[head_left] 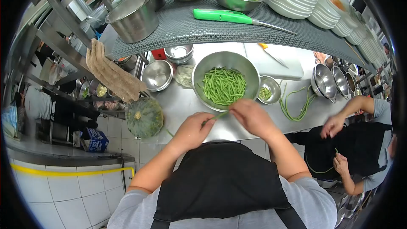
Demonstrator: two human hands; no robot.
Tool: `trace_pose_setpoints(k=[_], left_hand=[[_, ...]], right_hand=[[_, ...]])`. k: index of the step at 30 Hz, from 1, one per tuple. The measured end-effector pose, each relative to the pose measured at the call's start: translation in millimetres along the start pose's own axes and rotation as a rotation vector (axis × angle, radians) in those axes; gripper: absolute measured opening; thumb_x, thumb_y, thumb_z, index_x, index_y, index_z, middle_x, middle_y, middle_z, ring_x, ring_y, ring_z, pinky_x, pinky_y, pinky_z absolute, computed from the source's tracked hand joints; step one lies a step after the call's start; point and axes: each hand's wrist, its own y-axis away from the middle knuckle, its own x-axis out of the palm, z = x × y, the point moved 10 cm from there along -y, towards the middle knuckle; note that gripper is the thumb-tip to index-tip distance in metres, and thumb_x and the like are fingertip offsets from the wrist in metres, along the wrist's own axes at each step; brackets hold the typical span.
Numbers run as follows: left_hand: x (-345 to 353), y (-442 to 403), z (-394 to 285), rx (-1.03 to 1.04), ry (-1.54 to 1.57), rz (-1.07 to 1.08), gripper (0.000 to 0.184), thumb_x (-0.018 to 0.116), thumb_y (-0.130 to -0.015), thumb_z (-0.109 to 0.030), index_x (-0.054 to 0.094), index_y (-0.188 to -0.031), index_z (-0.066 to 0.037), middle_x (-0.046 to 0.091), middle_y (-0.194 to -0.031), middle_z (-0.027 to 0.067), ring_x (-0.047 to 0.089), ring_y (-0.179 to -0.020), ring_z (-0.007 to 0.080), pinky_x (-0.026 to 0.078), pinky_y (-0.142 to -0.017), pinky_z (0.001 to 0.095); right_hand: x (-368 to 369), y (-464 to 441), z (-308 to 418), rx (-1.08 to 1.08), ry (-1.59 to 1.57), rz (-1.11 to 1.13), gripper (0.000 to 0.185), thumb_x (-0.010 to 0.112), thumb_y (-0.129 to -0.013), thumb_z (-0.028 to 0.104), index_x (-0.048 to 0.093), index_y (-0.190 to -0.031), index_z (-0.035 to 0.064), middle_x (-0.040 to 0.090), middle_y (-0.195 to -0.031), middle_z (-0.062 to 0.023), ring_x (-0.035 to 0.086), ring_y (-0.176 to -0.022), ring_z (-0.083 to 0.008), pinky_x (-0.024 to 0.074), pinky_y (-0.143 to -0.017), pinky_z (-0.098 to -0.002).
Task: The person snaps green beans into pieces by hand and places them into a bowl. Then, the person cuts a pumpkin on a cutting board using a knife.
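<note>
A long green bean (pixel 221 115) stretches between my two hands at the near rim of a large steel bowl (pixel 197 85). My left hand (pixel 193 129) is closed round it, and the bean's tail hangs out to the left. The fingertips of my right hand (pixel 251 116) pinch its other end, over the bowl's lower right rim. Cut green bean pieces (pixel 224 86) fill the bottom of the bowl. Right of it sits a small steel bowl with bean ends (pixel 265 93), and several long uncut beans (pixel 296 109) lie curled on the steel counter.
A green pumpkin (pixel 144 118) stands at the counter's left edge. Behind the bowl are a white cutting board (pixel 283 65) and a knife (pixel 275 55). A mesh-covered shelf (pixel 178 27) overhangs the counter. At the right, a co-worker's hands (pixel 333 126) hold a bean.
</note>
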Motion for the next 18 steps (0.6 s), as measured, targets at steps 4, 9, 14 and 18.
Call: trace_pose_setpoints(k=[4,9,14,18], left_hand=[[-12,5,-1,0.001,-0.019,0.009,0.022,0.060,-0.096,-0.018,0.069,-0.101,0.001,0.064,-0.086,0.0154,0.062,-0.078,0.0336,0.048,-0.071,0.0421],[-12,6,-13,0.033,-0.094,-0.004,0.022,0.060,-0.095,-0.019,0.069,-0.101,0.000,0.063,-0.086,0.0152,0.061,-0.079,0.0347,0.048,-0.072,0.0422],[-9,7,-15,0.025,-0.088,-0.007,0.021,0.061,-0.095,-0.019,0.070,-0.101,0.000,0.063,-0.086,0.0149,0.061,-0.080,0.0351,0.048,-0.072,0.0431],[-6,8,-15,0.011,-0.104,-0.032,0.021,0.061,-0.095,-0.018,0.070,-0.101,0.000,0.064,-0.086,0.0156,0.062,-0.081,0.0357,0.049,-0.073,0.0435]], right_hand=[[-5,8,-16,0.114,-0.075,0.017,0.013,0.067,-0.088,0.010,0.066,-0.099,0.0032,0.066,-0.092,-0.0146,0.064,-0.087,-0.0363,0.0515,-0.075,-0.0445],[7,-3,5,0.017,-0.056,0.091,0.014,0.068,-0.088,0.013,0.068,-0.098,0.0032,0.065,-0.089,-0.0129,0.063,-0.086,-0.0347,0.0500,-0.077,-0.0435],[10,-7,18,-0.074,0.036,0.073,0.012,0.070,-0.087,0.016,0.069,-0.093,0.0057,0.065,-0.085,-0.0073,0.062,-0.084,-0.0300,0.0461,-0.079,-0.0399],[12,-8,19,-0.103,0.056,0.061,0.010,0.070,-0.085,0.014,0.069,-0.090,0.0055,0.063,-0.082,-0.0072,0.062,-0.081,-0.0302,0.0463,-0.077,-0.0406]])
